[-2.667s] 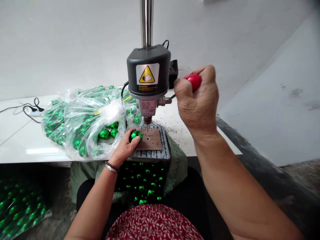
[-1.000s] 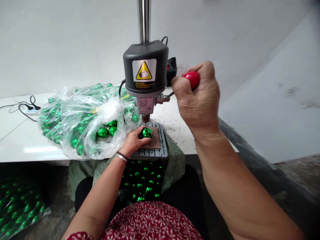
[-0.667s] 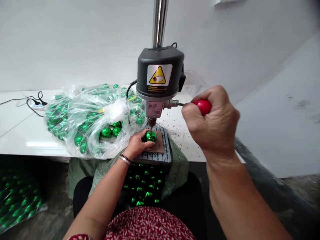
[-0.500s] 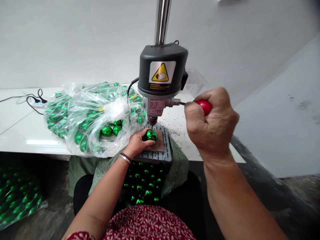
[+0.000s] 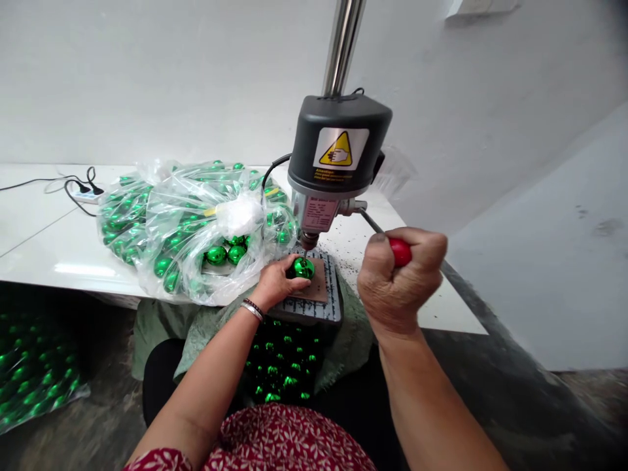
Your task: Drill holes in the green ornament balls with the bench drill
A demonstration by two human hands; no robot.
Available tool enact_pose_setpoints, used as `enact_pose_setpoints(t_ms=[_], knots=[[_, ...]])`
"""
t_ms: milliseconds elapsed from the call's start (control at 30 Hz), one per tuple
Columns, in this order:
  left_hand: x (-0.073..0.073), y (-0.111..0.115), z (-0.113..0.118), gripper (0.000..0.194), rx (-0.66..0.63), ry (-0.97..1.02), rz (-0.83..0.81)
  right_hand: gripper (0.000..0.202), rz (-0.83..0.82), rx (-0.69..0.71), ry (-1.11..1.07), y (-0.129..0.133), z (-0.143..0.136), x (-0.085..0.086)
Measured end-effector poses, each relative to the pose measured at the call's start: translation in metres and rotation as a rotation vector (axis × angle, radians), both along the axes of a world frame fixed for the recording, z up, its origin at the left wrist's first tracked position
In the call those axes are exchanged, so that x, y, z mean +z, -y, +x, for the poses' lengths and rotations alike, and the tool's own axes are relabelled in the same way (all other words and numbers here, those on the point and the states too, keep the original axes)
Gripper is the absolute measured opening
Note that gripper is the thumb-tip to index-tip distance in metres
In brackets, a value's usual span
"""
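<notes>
A shiny green ball rests on a brown board on the base of a drill press. My left hand grips the ball from its left side, thumb in front and fingers behind. Just above, the drill chuck points down, with its thin bit at the ball's top; whether the bit has entered it I cannot tell. My right hand is closed around the red knob of the press lever, which slants down to the right.
Clear plastic bags full of green balls lie on the white table to the left. More green balls sit below the base, and another bag stands on the floor. Dark shavings surround the base. A power strip is at far left.
My right hand has pulled the red-knobbed lever downward, and the chuck and bit have come down toward the ball. My left hand keeps its hold. The view has shifted slightly.
</notes>
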State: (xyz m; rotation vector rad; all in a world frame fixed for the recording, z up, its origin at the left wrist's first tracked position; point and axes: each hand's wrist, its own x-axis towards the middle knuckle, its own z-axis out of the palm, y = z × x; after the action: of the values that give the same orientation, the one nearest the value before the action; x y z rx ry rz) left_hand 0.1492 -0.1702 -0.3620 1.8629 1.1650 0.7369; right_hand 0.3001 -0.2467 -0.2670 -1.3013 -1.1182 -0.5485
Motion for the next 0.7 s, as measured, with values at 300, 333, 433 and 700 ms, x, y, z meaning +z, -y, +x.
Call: enact_pose_setpoints(t_ms=[300,333,433,700], knots=[[-0.006,-0.001,0.002,0.053,0.005,0.116,-0.030,0.011,-0.131,0.098,-0.109,-0.009,0.007,0.039],[-0.006,0.000,0.003,0.051,0.006,0.125,-0.029,0.010,-0.184,0.116,-0.143,-0.013,0.009,0.054],[-0.002,0.004,0.004,0.044,0.014,0.129,-0.026,0.016,-0.320,0.132,-0.198,-0.027,0.014,0.090],[0.003,0.007,0.005,0.033,0.027,0.106,-0.013,0.017,-0.387,0.139,-0.215,-0.041,0.020,0.102]])
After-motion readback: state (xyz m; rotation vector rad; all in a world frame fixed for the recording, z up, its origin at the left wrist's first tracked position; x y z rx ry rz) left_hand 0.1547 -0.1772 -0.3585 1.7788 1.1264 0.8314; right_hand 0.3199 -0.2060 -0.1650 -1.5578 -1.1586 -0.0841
